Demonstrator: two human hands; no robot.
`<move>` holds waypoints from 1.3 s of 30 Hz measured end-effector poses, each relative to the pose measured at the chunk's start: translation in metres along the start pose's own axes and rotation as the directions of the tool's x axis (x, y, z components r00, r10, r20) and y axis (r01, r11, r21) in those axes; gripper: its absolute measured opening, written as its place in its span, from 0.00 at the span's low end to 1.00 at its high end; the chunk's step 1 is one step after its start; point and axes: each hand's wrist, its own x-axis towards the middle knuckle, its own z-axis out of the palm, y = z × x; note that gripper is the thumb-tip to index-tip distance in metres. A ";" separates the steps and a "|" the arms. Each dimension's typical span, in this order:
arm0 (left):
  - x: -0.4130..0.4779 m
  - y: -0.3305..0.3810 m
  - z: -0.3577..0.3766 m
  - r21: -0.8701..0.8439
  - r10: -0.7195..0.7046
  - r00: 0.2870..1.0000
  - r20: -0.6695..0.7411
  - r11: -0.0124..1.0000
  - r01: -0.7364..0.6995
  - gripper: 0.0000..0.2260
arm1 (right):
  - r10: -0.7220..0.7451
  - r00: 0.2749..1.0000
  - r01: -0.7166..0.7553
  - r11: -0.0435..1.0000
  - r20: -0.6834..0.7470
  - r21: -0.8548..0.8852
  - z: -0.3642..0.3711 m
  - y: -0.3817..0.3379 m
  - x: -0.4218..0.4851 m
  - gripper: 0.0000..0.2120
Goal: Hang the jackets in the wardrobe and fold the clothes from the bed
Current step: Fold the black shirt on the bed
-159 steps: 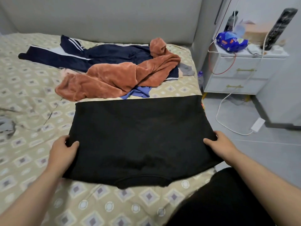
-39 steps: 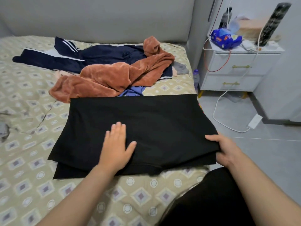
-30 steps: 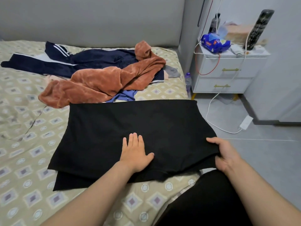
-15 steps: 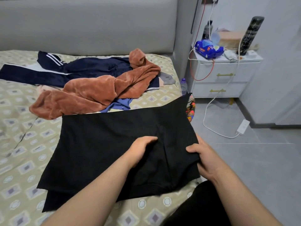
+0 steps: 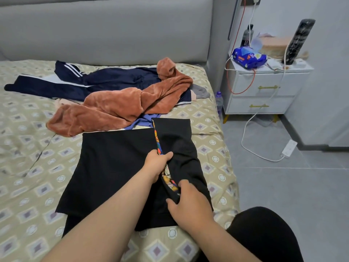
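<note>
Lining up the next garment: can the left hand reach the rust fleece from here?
Probably yes: the rust fleece lies just beyond the black shirt, nothing between. But the left hand grips the shirt's fold and must let go first.

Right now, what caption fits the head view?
Left hand and right hand grip a black garment, its right side folded inward on the bed.

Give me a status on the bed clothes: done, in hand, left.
Done: no finished fold or hung jacket shows. In hand: the black shirt has its right side turned over toward the middle, print showing; the left hand holds the crease, the right hand grips the flap's near edge. Left: the rust fleece garment, navy striped jacket and blue garment lie loose beyond it.
</note>
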 end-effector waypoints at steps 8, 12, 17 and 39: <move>-0.021 -0.004 -0.030 0.015 -0.027 0.953 0.302 1.000 0.023 0.03 | -0.098 0.993 0.098 0.995 -0.063 0.007 0.001 -0.018 0.009 0.13; -0.009 -0.007 -0.079 -0.016 0.082 0.990 0.116 0.997 -0.081 0.11 | -0.296 0.940 0.325 0.928 -0.168 0.182 0.011 -0.030 0.009 0.05; -0.015 -0.044 -0.111 -0.006 0.064 0.998 -0.023 0.998 -0.065 0.05 | -0.283 0.910 0.303 0.953 -0.304 0.018 0.023 0.002 0.008 0.23; -0.001 -0.093 -0.254 0.281 0.118 0.945 -0.304 0.959 -0.030 0.12 | -0.351 0.935 0.348 0.936 -0.053 -0.045 0.042 -0.077 0.036 0.29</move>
